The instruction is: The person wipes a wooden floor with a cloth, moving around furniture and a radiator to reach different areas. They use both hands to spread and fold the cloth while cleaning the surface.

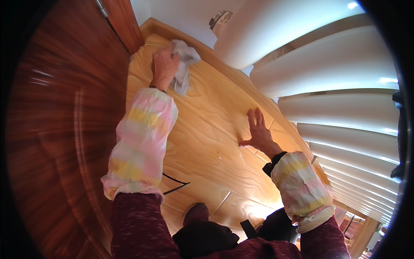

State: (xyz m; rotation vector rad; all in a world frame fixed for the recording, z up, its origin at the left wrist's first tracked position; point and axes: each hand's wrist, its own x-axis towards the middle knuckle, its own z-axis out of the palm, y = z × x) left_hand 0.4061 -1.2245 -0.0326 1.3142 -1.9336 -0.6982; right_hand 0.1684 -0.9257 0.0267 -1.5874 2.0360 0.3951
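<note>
Near the far corner of the wood-grain floor [207,136], my left hand [165,66] grips a crumpled pale grey cloth [183,64] that lies against the boards. The hand is slightly blurred and its fingertips are hidden. My right hand [258,134] rests on the floor with spread fingers and nothing in it, close to the wooden baseboard [233,74]. Both forearms wear pink, yellow and white sleeve covers, the left one [142,136] and the right one [300,181]. A black band [273,163] circles my right wrist.
A white column radiator [323,64] runs along the right side, above the baseboard. To the left stands a glossy reddish-brown wooden door [64,129] with a metal hinge [102,8]. A thin black cord [178,183] shows beside my left arm. A shoe [196,212] is below me.
</note>
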